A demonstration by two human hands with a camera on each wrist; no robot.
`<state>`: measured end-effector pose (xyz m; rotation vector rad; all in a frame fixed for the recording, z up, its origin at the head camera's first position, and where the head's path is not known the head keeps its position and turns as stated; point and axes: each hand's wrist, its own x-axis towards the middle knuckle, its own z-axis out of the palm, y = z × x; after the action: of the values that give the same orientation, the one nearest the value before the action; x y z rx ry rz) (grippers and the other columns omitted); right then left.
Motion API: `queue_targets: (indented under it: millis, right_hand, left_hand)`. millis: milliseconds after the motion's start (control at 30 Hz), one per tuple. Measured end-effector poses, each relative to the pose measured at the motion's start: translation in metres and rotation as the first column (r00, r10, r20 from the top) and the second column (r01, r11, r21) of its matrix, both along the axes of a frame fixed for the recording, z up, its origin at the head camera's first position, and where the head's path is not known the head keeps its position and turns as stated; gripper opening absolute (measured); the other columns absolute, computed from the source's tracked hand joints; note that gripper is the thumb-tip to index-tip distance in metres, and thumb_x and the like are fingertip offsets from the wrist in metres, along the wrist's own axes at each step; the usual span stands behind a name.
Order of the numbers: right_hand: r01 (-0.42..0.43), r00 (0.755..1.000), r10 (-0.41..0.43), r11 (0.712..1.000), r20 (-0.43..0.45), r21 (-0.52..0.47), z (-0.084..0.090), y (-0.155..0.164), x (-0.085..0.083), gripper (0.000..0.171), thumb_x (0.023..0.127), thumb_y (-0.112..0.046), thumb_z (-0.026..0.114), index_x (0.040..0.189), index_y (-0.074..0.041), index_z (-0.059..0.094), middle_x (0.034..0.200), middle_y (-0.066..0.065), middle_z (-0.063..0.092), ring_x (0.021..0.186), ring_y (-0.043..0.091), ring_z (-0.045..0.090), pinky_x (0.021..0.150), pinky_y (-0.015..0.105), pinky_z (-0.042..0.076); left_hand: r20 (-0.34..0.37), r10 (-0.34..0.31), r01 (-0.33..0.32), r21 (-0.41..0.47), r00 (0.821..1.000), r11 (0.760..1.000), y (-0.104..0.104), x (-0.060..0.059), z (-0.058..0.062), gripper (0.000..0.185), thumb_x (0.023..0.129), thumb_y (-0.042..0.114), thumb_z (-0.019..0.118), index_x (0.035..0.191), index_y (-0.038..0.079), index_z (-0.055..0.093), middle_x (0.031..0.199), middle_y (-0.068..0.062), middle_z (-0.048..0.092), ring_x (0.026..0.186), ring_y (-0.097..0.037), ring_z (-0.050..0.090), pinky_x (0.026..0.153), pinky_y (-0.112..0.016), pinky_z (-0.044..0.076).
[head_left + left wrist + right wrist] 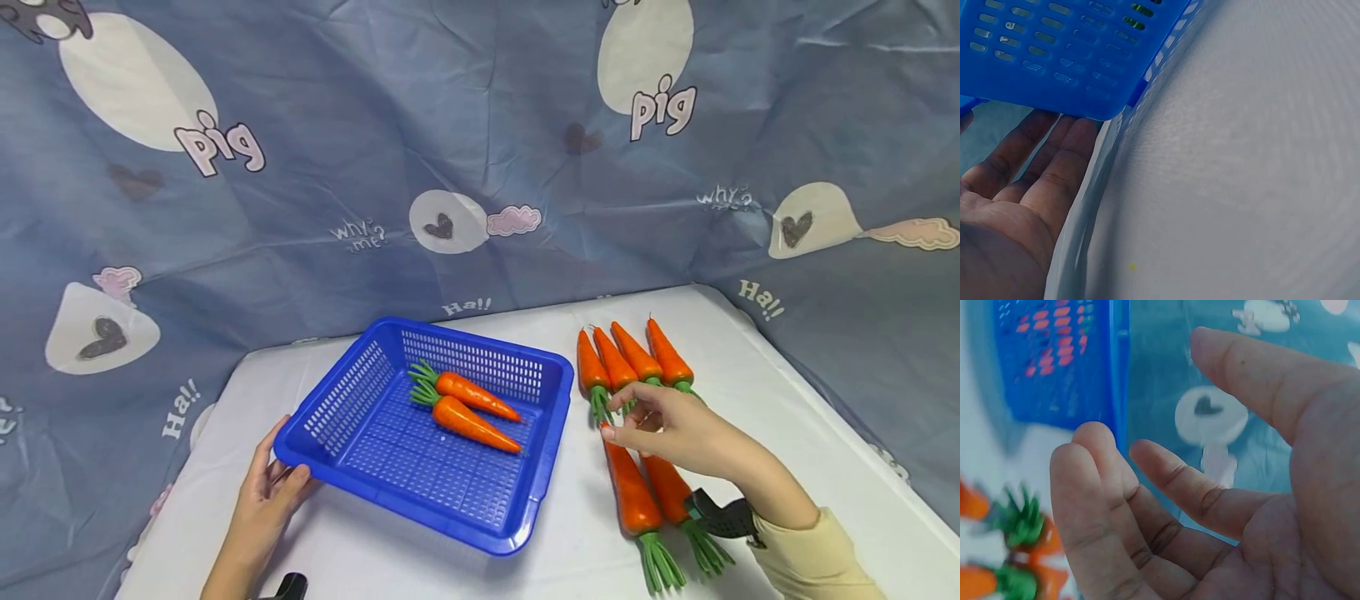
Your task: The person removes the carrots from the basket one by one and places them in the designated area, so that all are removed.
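My left hand [262,500] rests at the near left corner of the blue basket [360,467], thumb on the rim and fingers reaching under it; the left wrist view shows those fingers [1054,156] straight beneath the basket's corner, so this grip is relaxed, touching and closed round nothing. My right hand [675,433] hovers over the bench [787,400] to the right of the basket, above the gap between two groups of carrots. Its grip is open and holds nothing: the right wrist view shows the fingers [1097,506] loosely bent, thumb well apart, palm bare. Nearest to me lie two carrots [648,496] side by side, leaves pointing toward me, their tips under the right hand. Just beyond the hand lie four more carrots [626,358] in a row, leaves toward me, tips away. Inside the basket, two carrots [468,408] lie together on the floor, leaves toward the left. Behind the bench hangs a blue printed cloth [480,150].
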<state>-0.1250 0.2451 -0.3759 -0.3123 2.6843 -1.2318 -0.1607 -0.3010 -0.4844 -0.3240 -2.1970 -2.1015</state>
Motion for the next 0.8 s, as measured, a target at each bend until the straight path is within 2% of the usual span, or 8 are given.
queue_targets:
  millis: [100,233,433,600,800]
  right_hand:
    - [-0.024,0.999,0.025,0.999,-0.025,0.027,0.005,-0.017,-0.008,0.041,0.096,-0.043,0.081,0.12,-0.013,0.069,0.09,0.0,0.068,0.08,0.018,0.063,0.064,0.025,0.055]
    - [-0.09,0.995,0.091,0.995,-0.04,0.036,0.012,-0.041,-0.02,0.044,0.096,-0.044,0.081,0.121,-0.01,0.068,0.089,0.0,0.067,0.079,0.017,0.062,0.063,0.025,0.053]
    - [-0.178,0.982,0.182,0.981,-0.042,0.081,0.023,-0.073,-0.044,0.046,0.097,-0.044,0.079,0.124,-0.008,0.067,0.095,0.002,0.07,0.083,0.016,0.066,0.072,0.026,0.058]
    - [-0.208,0.977,0.213,0.968,-0.021,0.142,0.029,-0.096,-0.066,0.051,0.096,-0.046,0.08,0.127,-0.009,0.066,0.097,0.002,0.074,0.086,0.015,0.067,0.075,0.027,0.06]
    - [-0.264,0.965,0.259,0.94,0.051,0.215,0.033,-0.126,-0.087,0.058,0.096,-0.051,0.079,0.137,-0.013,0.064,0.1,0.001,0.076,0.086,0.015,0.068,0.077,0.028,0.06]
  left_hand:
    - [-0.01,-0.005,0.005,0.004,1.0,1.0,0.001,0.0,0.0,0.072,0.109,-0.002,0.055,0.172,0.015,0.022,0.139,0.016,0.067,0.121,-0.003,0.071,0.095,-0.021,0.063]
    - [-0.009,0.004,-0.004,-0.015,1.0,1.0,0.001,0.0,0.001,0.072,0.109,-0.001,0.055,0.172,0.016,0.022,0.14,0.017,0.066,0.122,-0.002,0.07,0.095,-0.021,0.063]
    - [-0.004,0.018,-0.018,-0.031,1.0,0.999,0.0,0.0,0.002,0.072,0.11,0.0,0.055,0.172,0.016,0.021,0.14,0.019,0.065,0.121,-0.001,0.07,0.095,-0.02,0.063]
    - [-0.013,0.012,-0.012,-0.024,1.0,1.0,0.0,-0.001,0.001,0.073,0.109,-0.001,0.055,0.172,0.015,0.022,0.138,0.016,0.067,0.12,-0.003,0.071,0.094,-0.021,0.064]
    - [-0.005,0.013,-0.013,-0.016,1.0,1.0,0.0,0.0,0.001,0.072,0.109,-0.001,0.055,0.172,0.015,0.022,0.138,0.017,0.067,0.12,-0.003,0.071,0.094,-0.021,0.064]
